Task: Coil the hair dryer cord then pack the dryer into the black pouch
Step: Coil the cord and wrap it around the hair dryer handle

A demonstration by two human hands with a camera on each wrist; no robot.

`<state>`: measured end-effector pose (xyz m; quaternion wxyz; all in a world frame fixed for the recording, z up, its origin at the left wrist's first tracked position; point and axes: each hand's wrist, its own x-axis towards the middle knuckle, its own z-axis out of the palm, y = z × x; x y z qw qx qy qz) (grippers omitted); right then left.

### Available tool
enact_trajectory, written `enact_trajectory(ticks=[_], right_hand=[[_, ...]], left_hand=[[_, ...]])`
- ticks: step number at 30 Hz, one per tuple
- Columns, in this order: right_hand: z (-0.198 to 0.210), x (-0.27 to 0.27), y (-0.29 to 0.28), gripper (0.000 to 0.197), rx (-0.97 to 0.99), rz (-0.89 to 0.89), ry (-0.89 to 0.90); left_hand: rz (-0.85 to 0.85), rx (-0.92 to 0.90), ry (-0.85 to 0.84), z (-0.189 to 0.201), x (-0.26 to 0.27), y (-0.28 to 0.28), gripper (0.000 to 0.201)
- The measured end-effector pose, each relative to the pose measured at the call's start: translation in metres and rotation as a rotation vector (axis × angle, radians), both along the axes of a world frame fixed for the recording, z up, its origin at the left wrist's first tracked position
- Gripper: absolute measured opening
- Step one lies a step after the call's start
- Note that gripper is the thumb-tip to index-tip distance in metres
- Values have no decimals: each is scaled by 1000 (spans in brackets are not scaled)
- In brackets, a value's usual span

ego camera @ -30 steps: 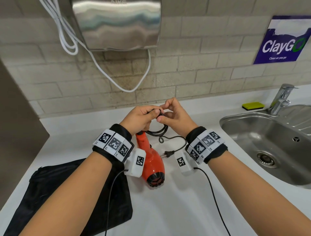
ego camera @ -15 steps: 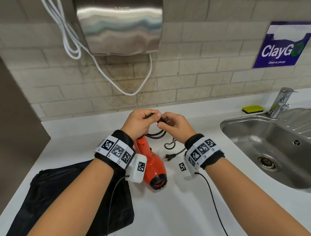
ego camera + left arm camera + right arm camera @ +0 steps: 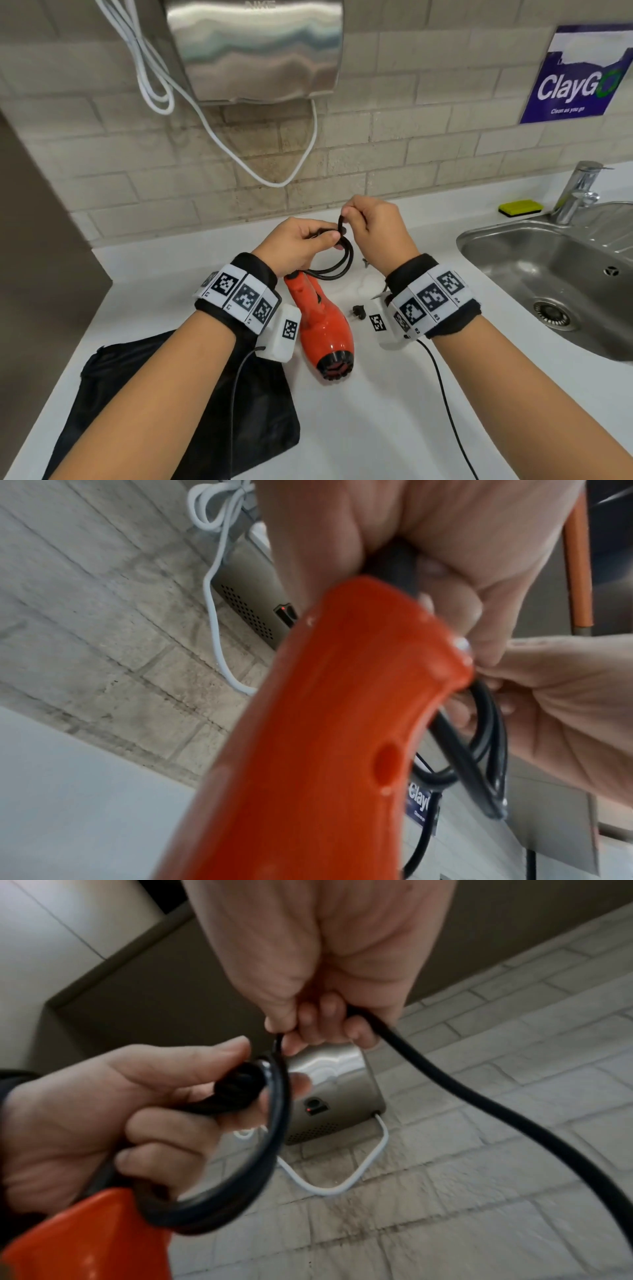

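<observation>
The orange hair dryer (image 3: 325,329) lies on the white counter with its nozzle toward me. My left hand (image 3: 329,236) grips a bundle of black cord loops (image 3: 337,265) just above the dryer's handle (image 3: 325,750). My right hand (image 3: 349,214) pinches one strand of the cord (image 3: 428,1069) a little above and right of the left hand. The plug (image 3: 358,311) lies on the counter beside my right wrist. The black pouch (image 3: 171,404) lies flat at the front left, partly under my left forearm.
A steel sink (image 3: 496,246) with a faucet (image 3: 575,192) and a yellow sponge (image 3: 520,207) is at the right. A wall hand dryer (image 3: 253,48) with a white cable (image 3: 212,130) hangs on the brick wall. A dark panel (image 3: 34,274) bounds the left side.
My right hand has risen up and to the right, pulling a cord strand away from the left hand. The slack cord on the counter has shortened and the plug has slid nearer my right wrist.
</observation>
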<state>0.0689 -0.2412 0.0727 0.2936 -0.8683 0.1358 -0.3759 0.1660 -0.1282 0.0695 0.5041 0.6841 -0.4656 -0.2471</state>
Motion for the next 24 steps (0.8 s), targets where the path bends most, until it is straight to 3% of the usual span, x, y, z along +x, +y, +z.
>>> enact_trajectory(ticks=[5, 10, 15, 19, 21, 24], right_hand=[[2, -3, 14, 22, -68, 15, -33], [-7, -12, 4, 25, -203, -107, 21], [-16, -12, 3, 19, -143, -34, -86], [-40, -13, -12, 14, 94, -136, -150], [-64, -13, -27, 12, 140, -224, 100], [-104, -9, -40, 28, 205, -140, 752]], left_hand=[[-70, 0, -100, 1, -4, 1, 16], [69, -99, -52, -9, 8, 3, 19], [111, -137, 44, -11, 10, 0, 17], [148, -137, 71, -12, 14, 2, 32], [173, -155, 86, -14, 20, 4, 33], [185, -156, 91, -15, 22, 7, 31]])
